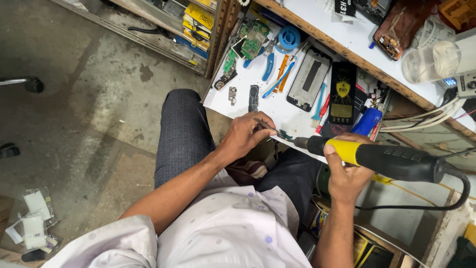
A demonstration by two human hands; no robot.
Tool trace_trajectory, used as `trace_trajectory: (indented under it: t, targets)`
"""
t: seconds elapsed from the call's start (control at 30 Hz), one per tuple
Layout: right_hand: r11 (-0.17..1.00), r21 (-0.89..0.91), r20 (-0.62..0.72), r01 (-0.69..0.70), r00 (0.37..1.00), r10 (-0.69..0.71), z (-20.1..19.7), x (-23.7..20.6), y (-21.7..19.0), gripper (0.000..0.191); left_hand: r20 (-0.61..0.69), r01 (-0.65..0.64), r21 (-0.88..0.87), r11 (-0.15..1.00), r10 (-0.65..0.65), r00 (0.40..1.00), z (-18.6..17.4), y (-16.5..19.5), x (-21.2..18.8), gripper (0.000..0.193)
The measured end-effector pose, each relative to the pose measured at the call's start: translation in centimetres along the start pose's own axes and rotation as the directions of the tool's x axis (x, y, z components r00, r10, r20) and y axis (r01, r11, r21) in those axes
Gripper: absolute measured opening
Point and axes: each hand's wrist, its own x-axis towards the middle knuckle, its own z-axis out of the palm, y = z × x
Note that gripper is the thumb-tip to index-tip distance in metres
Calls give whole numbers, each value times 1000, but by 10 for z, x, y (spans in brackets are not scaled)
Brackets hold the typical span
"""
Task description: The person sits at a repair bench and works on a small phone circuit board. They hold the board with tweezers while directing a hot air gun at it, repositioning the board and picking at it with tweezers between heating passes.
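My left hand (245, 135) pinches metal tweezers (267, 126) that hold a small part (284, 135) at the near edge of the white worktable (277, 110). My right hand (347, 173) grips a black and yellow hot-air tool (377, 156). Its metal nozzle (299, 143) points left at the small part, almost touching it. A black cable (446, 198) loops from the tool's rear.
On the worktable lie a phone frame (310, 79), a black phone screen (343, 93), green circuit boards (253, 39), blue pliers (268, 66), a blue tape roll (289, 37) and a blue cylinder (368, 121). A clear container (436, 60) stands at right. Plastic bags (34, 223) lie on the concrete floor.
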Motion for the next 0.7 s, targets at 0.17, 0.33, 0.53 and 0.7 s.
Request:
trace_trajectory:
  t: [0.17, 0.33, 0.53, 0.7]
  targets:
    - [999, -47, -21, -4, 1000, 3, 1, 0, 1, 25, -6, -20, 0, 1000, 20, 1000, 1, -1, 0, 16]
    - [986, -149, 10, 79, 997, -79, 4, 1, 0, 22, 13, 33, -6, 999, -33, 999, 1, 0, 0, 17]
    - [989, -141, -7, 40, 999, -41, 5, -1, 0, 26, 3, 4, -9, 1000, -4, 1000, 1, 1, 0, 17]
    - [989, -143, -16, 28, 999, -31, 4, -2, 1, 26, 8, 17, -5, 1000, -17, 1000, 1, 1, 0, 17]
